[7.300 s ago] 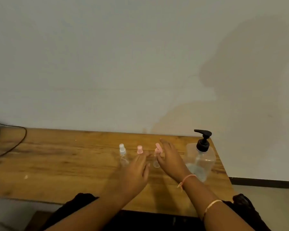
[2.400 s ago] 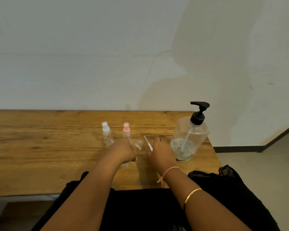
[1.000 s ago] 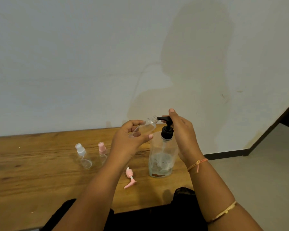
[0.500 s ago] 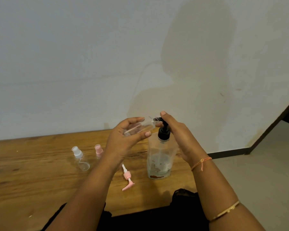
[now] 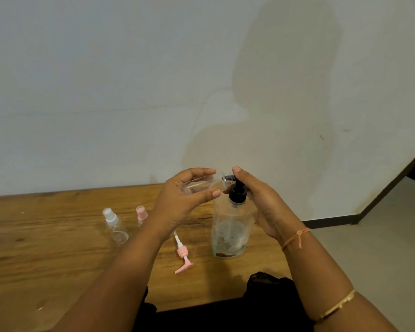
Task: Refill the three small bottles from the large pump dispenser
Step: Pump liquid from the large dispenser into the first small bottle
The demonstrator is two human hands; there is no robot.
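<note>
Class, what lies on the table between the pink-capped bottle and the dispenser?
A loose pink pump lies there on its side, slightly nearer the person; the head view shows it.

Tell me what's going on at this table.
A person is refilling small bottles. The left hand holds an uncapped small bottle tilted, its mouth at the spout of the large pump dispenser. The right hand rests on the black pump head. A pink pump cap lies on the table. A white-capped bottle and a pink-capped bottle stand to the left, not yet opened.
</note>
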